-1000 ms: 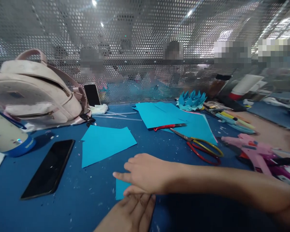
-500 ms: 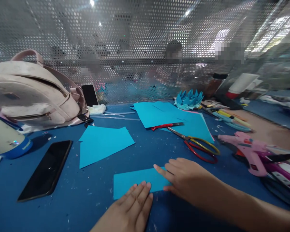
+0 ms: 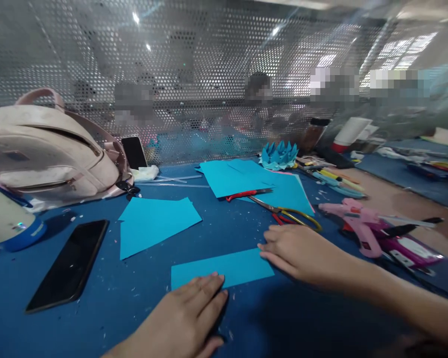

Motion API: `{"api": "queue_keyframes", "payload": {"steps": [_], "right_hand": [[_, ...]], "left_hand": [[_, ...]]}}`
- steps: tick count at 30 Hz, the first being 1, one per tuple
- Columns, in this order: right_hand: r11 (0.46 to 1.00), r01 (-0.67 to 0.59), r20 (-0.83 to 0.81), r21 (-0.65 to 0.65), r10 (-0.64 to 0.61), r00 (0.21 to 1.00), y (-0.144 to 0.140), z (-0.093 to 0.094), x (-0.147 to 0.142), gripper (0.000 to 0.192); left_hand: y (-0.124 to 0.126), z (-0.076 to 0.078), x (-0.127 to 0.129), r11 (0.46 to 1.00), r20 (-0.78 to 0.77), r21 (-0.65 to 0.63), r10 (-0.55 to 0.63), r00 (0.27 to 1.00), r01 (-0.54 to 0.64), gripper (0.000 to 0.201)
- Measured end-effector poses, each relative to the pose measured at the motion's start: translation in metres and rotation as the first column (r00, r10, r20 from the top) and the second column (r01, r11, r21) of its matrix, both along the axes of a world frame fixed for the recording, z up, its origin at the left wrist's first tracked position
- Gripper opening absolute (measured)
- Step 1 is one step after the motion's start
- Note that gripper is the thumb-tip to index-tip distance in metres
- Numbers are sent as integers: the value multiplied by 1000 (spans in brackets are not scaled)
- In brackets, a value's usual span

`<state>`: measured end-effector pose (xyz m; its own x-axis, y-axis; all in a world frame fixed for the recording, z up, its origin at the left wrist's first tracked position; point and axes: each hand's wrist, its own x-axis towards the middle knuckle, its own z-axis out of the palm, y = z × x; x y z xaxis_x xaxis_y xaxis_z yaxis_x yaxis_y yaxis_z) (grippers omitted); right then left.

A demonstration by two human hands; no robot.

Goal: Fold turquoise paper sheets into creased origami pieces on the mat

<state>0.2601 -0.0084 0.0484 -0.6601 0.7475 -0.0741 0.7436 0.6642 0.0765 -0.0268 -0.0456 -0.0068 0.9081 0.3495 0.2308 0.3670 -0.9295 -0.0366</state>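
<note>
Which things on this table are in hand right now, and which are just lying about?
In hand:
- blue paper strip, flat on the table
- left hand, fingers on its near edge
- right hand, fingers at its right end

Lying about:
- scissors
- black phone
- larger blue sheet
- pink glue gun
- pale backpack
- folded paper flower

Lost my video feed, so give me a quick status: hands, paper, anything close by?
Left hand flat on near edge of folded light-blue paper strip. Right hand fingertips at its right end. Red-and-yellow-handled scissors just behind right hand.
</note>
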Motion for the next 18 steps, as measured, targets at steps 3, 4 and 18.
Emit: {"api": "queue_keyframes", "payload": {"steps": [3,4,18], "right_hand": [[998,18,-109,-60,-24,994,10,9,-9,23],[996,17,-147,-85,-29,989,12,8,-12,22],[974,-71,-191,-215,29,981,2,2,-46,27]], "left_hand": [[5,6,-5,992,13,-75,106,994,-104,45],[7,6,-6,987,28,-91,136,990,-133,46],[31,-6,-21,976,188,-179,160,969,-126,36]]}}
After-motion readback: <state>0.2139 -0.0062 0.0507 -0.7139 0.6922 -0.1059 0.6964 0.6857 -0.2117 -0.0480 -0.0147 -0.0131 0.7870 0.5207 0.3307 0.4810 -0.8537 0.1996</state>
